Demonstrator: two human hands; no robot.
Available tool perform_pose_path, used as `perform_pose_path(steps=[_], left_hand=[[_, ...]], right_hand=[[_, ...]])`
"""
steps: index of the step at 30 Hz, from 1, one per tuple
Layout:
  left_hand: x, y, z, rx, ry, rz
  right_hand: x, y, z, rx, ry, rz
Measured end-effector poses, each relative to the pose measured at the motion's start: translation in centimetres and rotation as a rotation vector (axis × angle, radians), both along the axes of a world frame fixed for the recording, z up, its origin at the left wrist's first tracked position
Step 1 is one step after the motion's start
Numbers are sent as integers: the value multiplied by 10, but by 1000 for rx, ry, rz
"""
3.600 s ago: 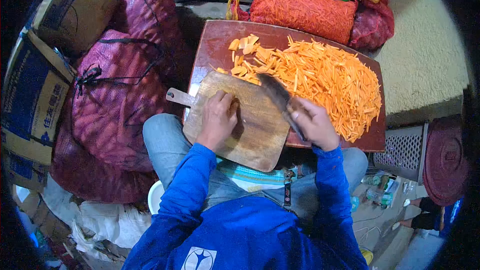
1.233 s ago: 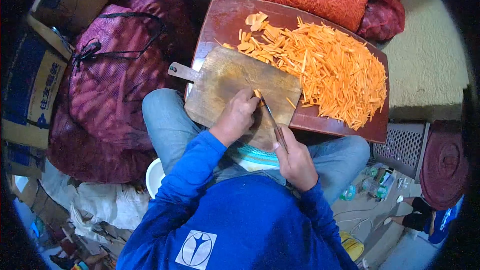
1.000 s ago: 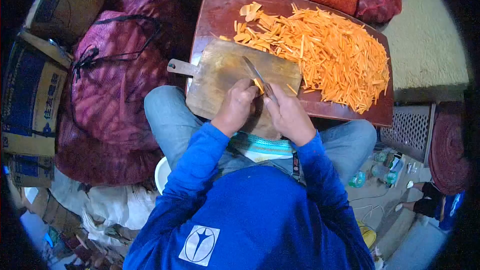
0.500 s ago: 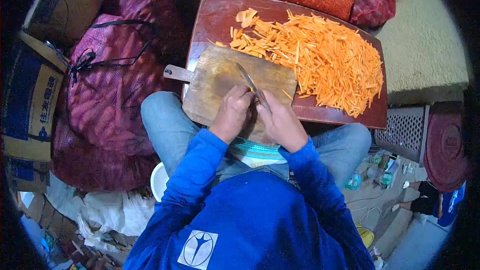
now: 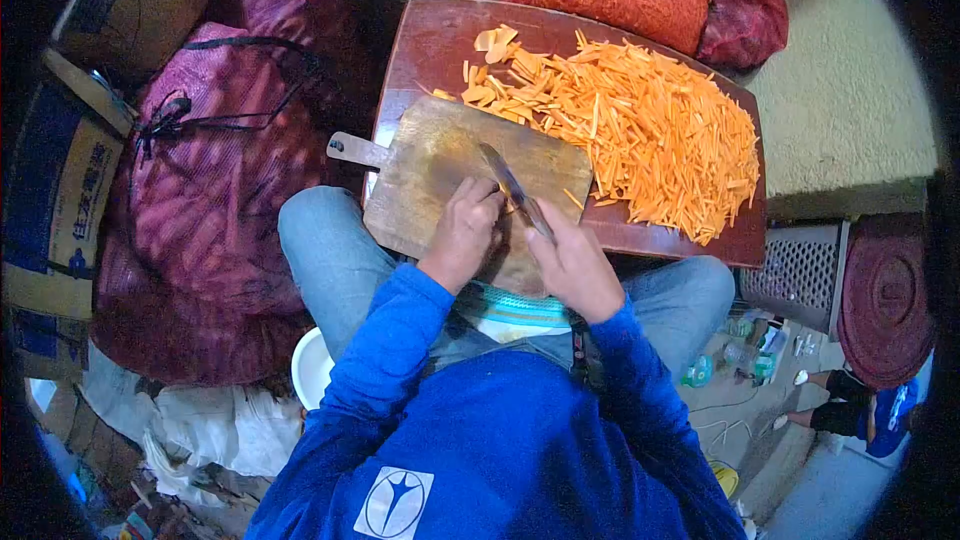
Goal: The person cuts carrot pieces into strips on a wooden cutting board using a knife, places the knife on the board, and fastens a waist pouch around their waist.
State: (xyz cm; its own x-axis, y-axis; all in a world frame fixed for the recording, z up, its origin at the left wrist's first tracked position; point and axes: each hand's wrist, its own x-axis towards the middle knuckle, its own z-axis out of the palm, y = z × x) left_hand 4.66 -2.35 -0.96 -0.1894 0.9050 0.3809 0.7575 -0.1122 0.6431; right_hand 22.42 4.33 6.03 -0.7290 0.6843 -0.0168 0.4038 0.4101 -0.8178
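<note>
While the right grip (image 5: pixel 575 255) is closed on the knife (image 5: pixel 510 185), the left grip (image 5: pixel 464 230) sits beside it, its hold obscured; the chopping board (image 5: pixel 425 155) lies beneath both, orange strips (image 5: pixel 670 135) heaped beyond on the bench (image 5: pixel 437 45).

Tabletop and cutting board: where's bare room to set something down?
Bare: the upper-left tabletop, left of the orange pieces and above the cutting board; also the board's left part, between handle and left hand. Crowded: the tabletop's right, under the pieces; mid-board, with knife and right hand.
</note>
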Motion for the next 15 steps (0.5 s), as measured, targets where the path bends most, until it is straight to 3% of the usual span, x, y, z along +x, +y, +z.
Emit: perform_pose_path(steps=[2,8,15], left_hand=[[-1,0,6,-15,-4,4],[0,0,14,-14,13,7],[3,-2,1,48,80,48]], right_hand=[[10,-6,20,-114,-44,-28],[-3,-3,-6,12,-32,-6],[6,-8,4,-62,-74,16]])
